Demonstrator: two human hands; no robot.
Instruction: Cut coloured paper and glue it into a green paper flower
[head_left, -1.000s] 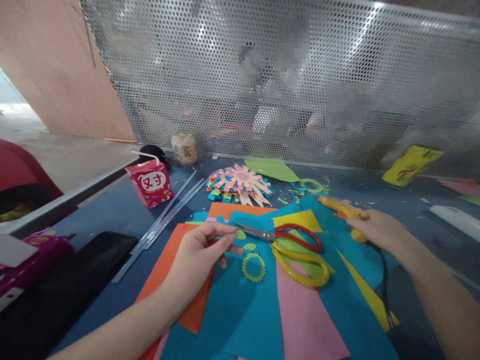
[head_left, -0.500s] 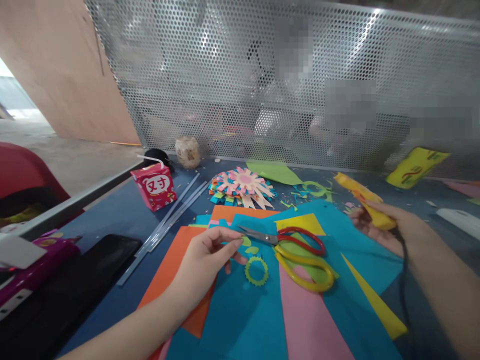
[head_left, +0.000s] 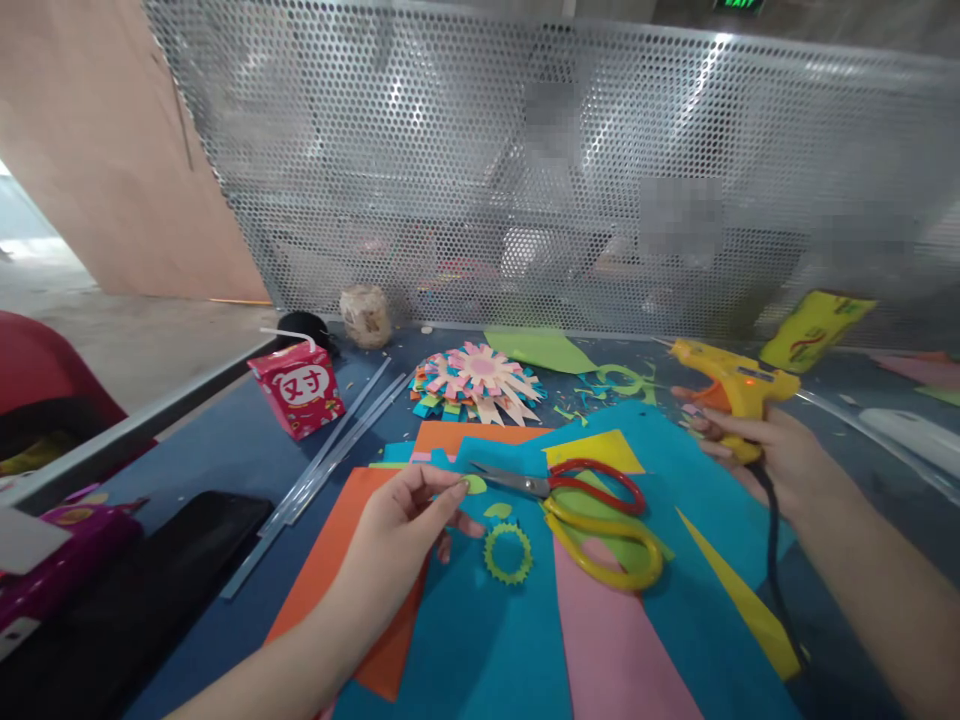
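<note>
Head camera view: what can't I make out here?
In the head view:
Green leaf-shaped piece: inner end hidden by the left hand; grip unclear.
Purple object: cut off by the left edge.
White object: cut off by the right edge.
Perforated panel: obscures whatever is behind it.

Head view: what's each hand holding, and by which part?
Right hand: the yellow glue gun, by its handle. Left hand: apparently a small green paper piece, pinched at its left end.
</note>
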